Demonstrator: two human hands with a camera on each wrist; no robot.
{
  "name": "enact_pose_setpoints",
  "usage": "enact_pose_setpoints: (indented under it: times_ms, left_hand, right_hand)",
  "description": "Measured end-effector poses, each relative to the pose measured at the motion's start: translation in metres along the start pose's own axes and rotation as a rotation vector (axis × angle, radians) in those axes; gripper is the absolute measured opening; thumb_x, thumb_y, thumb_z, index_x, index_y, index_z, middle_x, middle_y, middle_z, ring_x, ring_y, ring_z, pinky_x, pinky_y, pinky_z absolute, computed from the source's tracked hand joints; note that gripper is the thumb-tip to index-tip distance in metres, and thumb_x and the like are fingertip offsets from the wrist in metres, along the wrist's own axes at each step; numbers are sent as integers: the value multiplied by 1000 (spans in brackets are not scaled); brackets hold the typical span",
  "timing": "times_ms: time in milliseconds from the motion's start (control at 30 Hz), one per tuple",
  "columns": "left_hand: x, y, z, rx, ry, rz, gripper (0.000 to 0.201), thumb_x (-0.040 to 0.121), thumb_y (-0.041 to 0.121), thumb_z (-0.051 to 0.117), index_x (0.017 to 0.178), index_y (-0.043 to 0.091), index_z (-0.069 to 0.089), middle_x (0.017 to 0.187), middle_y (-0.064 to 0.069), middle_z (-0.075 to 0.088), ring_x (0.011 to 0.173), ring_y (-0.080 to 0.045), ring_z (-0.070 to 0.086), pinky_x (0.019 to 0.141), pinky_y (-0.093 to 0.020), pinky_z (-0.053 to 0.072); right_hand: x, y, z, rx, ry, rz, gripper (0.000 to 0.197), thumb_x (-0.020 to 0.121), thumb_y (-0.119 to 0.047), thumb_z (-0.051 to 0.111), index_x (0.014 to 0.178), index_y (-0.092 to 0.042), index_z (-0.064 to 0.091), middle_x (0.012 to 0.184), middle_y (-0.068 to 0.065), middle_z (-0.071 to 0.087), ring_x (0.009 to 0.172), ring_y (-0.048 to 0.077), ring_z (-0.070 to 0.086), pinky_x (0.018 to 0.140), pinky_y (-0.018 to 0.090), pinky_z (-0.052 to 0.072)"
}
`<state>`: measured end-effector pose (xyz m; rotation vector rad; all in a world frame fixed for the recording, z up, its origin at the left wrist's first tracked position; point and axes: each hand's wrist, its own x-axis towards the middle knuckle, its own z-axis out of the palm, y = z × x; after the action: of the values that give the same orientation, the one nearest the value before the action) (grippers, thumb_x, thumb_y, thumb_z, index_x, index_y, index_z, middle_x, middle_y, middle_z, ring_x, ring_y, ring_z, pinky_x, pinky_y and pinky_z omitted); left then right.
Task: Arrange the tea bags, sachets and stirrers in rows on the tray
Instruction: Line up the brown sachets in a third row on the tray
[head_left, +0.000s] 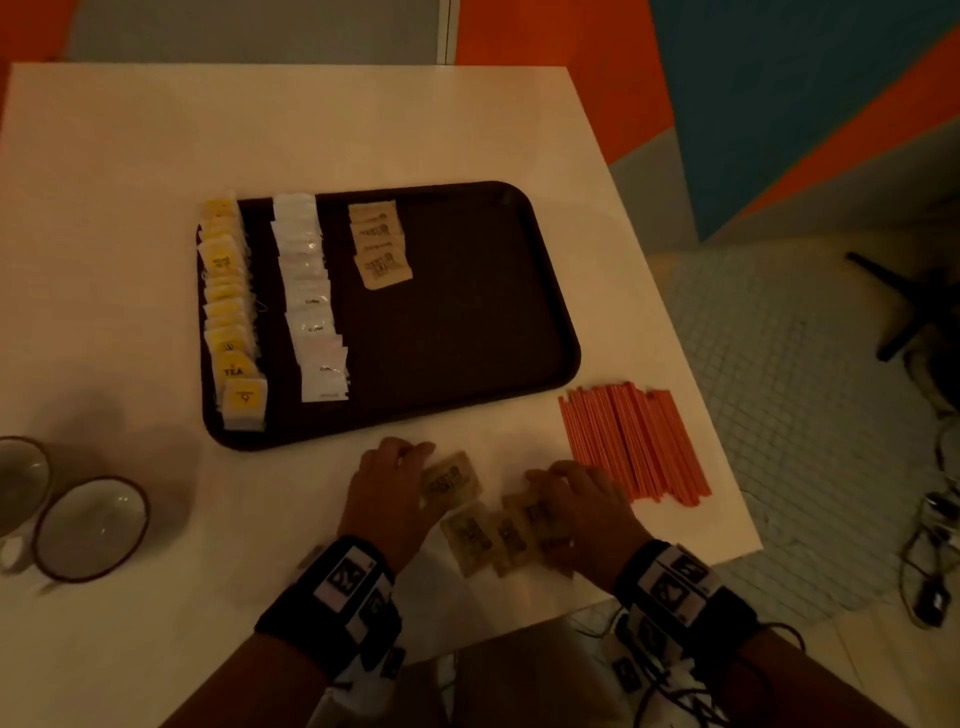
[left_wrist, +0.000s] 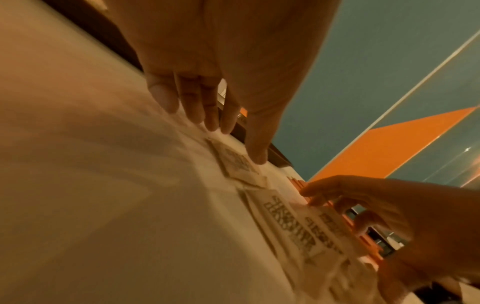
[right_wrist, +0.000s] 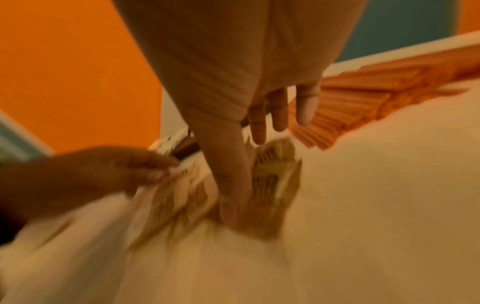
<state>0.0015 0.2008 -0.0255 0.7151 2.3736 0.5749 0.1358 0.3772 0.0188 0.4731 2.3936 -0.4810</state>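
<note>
The dark brown tray (head_left: 467, 332) carries a row of yellow tea bags (head_left: 231, 312), a row of white sachets (head_left: 311, 306) and a short row of brown sachets (head_left: 379, 244). Loose brown sachets (head_left: 488, 535) lie on the table in front of the tray. My left hand (head_left: 415, 460) touches the leftmost one (head_left: 451, 480); in the left wrist view its thumb rests on that sachet (left_wrist: 239, 164) with the fingers straight. My right hand (head_left: 563, 486) lies spread over the pile, thumb (right_wrist: 233, 205) pressing on sachets (right_wrist: 272, 181). Orange stirrers (head_left: 631, 447) lie on the table to the right.
Two empty cups (head_left: 91, 527) stand at the table's left front. The white table (head_left: 311, 130) ends close behind the stirrers on the right and just behind my wrists at the front. The right half of the tray is bare.
</note>
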Motion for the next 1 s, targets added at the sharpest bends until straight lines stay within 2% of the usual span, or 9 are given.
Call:
enact_pose_setpoints:
  times_ms: [167,300,400,467,567,633,733,867,1000]
  left_hand:
    - [14,7,0,117,-18,-67,37,81,40,63,111,22,51,114,-3,43,106,-24,42,87,-35,42]
    - [22,7,-7,-54,17,-89,18,84,26,61,77,15,49,86,-4,47,87,-28,52,69,-32,40]
    - [17,5,-20,-193,92,-158,20,86,19,58,70,16,48,71,0,47,73,-22,50,61,-30,35]
    - [9,1,-29,-427,126,-229,19,87,11,58,72,16,47,80,-4,58,78,-20,55,73,-33,45]
    - [-3,3,-41,-854,110,-310,14,88,-4,50,80,7,45,99,-26,62,82,-27,63,81,-45,52]
    - [-10,8,-45,-983,73,-328,14,91,-3,45,84,9,43,98,-23,61,79,-26,63,78,-42,52]
    - [-17,19,-50,-1239,2,-325,29,91,-2,44,109,20,50,96,-16,59,81,-27,59,76,-38,52]
    - [-27,32,-54,-1715,-74,-407,29,94,27,42,116,14,56,103,-18,63,96,-31,62,82,-42,54]
    - [-29,37,-55,-1858,-155,-377,56,92,55,29,120,15,54,117,-20,62,106,-35,61,87,-48,51]
  right_hand:
    - [18,-2,1,-38,24,-96,60,84,-30,56,137,-27,28,138,3,29,125,27,30,103,42,32]
    - [35,-9,-2,-57,63,-132,49,86,-22,54,130,-24,34,131,5,36,118,28,36,96,44,34]
    - [47,-12,-3,-44,93,-126,50,84,-20,57,128,-23,34,128,5,41,116,28,39,95,43,33]
    - [53,-13,-4,-56,120,-131,48,86,-14,53,128,-23,33,127,5,46,115,28,42,95,43,33]
    - [57,-12,-13,50,108,-192,48,87,-9,50,130,-21,32,127,7,46,111,29,49,92,39,39]
    - [57,-9,-23,261,98,-205,45,89,-8,48,130,-19,33,126,8,46,106,25,53,86,32,43]
    - [54,-7,-43,613,203,-149,40,87,-8,54,123,-18,38,110,4,54,93,18,57,70,23,48]
    - [39,-25,-67,1222,221,-143,42,83,5,57,114,-20,43,106,0,59,96,15,60,78,29,55]
    - [25,-54,-78,1485,162,-223,43,81,5,60,116,-17,47,108,5,61,104,22,60,89,43,51]
